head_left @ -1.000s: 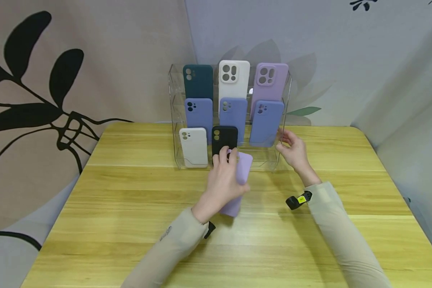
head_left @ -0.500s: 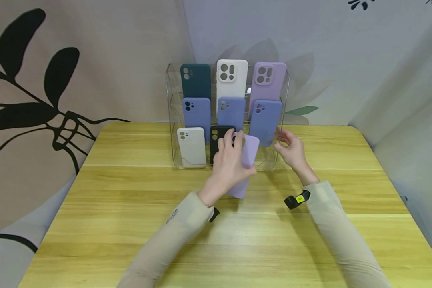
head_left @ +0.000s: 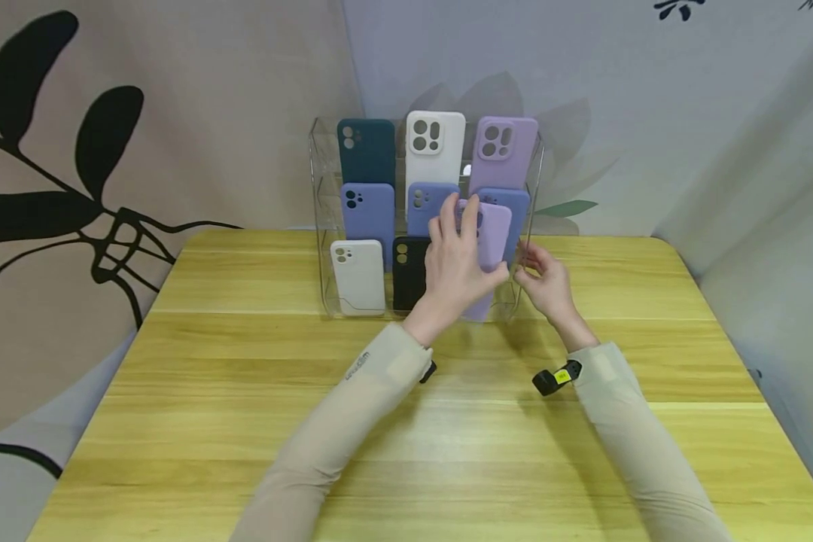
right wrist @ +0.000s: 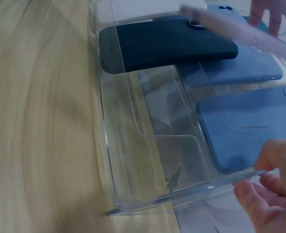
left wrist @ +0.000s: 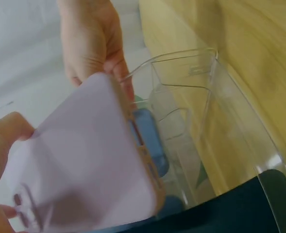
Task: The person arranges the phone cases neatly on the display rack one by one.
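Observation:
My left hand (head_left: 457, 271) grips a lilac phone case (head_left: 496, 235), thumb on one side and fingertips by the camera cutouts. The case is tilted, in front of the lower right part of a clear stepped acrylic display stand (right wrist: 118, 201). In the right wrist view, the case crosses above the stand's front tier. My right hand (head_left: 550, 287) pinches the stand's right side wall between thumb and fingers. A blue phone case (right wrist: 252, 128) leans in the middle tier close to that hand. On the front tier stand a black phone case (head_left: 408, 275) and a white phone case (head_left: 357, 277).
Two other blue phone cases, one at the left (head_left: 368, 218), stand in the middle tier. The back tier holds a dark green case (head_left: 367, 154), a white case (head_left: 447, 154) and a lilac case (head_left: 515, 165). A wall rises behind the wooden table (head_left: 244, 421).
My left hand has carried the lilac phone case up and to the right, from in front of the black case to the stand's right side. The right hand keeps its hold on the stand.

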Tool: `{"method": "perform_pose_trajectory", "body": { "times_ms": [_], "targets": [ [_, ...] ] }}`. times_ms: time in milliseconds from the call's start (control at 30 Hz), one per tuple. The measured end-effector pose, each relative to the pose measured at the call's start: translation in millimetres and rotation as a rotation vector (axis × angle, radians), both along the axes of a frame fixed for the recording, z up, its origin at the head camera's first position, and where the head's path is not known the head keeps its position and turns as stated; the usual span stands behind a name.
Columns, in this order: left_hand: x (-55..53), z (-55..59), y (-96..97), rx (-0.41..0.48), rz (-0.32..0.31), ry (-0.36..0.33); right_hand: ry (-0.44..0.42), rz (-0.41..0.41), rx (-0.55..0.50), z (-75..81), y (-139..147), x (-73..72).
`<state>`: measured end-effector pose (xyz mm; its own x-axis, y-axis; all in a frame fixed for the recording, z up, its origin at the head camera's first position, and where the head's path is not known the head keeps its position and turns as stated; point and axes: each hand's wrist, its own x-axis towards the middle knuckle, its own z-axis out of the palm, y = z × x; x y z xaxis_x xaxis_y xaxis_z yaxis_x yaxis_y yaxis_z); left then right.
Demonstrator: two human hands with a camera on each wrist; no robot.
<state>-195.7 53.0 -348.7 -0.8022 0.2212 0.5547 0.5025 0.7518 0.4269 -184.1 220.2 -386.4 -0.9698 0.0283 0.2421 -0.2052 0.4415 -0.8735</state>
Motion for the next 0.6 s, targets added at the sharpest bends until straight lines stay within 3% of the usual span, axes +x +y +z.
{"method": "perform_pose_trajectory", "body": {
  "times_ms": [300,433,600],
  "targets": [
    [-16.6,-11.9,20.3,0.073,0.046,0.185,-0.020,0.043,-0.016,-0.6,3.9,1.1],
    [-20.2,-19.6,24.8,0.093,0.051,0.227,0.013,0.110,-0.020,-4.5,8.9,1.5],
    [-22.6,-32.2,28.0,0.063,0.074,0.242,-0.005,0.174,-0.006,-7.1,13.4,4.1]
  ]
}}
